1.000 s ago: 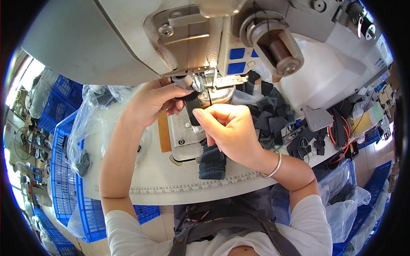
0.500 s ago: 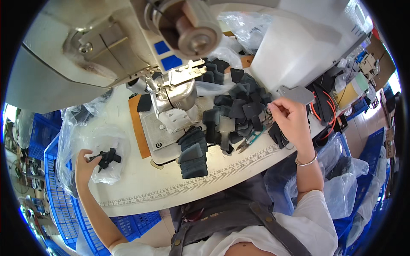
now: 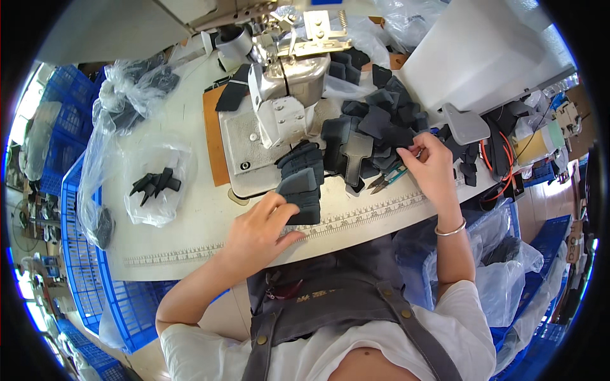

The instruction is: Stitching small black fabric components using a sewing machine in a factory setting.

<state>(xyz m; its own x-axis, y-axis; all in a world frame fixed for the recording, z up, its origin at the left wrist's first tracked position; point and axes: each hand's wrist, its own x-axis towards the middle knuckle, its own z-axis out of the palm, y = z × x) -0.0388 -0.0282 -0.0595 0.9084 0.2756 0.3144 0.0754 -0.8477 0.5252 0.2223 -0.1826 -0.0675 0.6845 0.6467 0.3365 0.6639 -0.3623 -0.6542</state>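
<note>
At lower centre, our left hand (image 3: 262, 230), gone from strips (image 3: 155, 184) at left, reaches stack (image 3: 301, 192): grip half open, seemingly nothing clasped. Right of centre, our right hand (image 3: 431, 166) curls by pile (image 3: 381, 124), hold unclear. Work seemingly shifts to stack.

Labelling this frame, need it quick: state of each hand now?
Left hand: open, at the neat stack of dark pieces.
Right hand: at the loose dark pile; grip can't be told.

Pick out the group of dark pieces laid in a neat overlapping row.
The middle stack, just left of the loose heap: its pieces overlap in line, whereas that heap and the small left pile lie jumbled.
</note>
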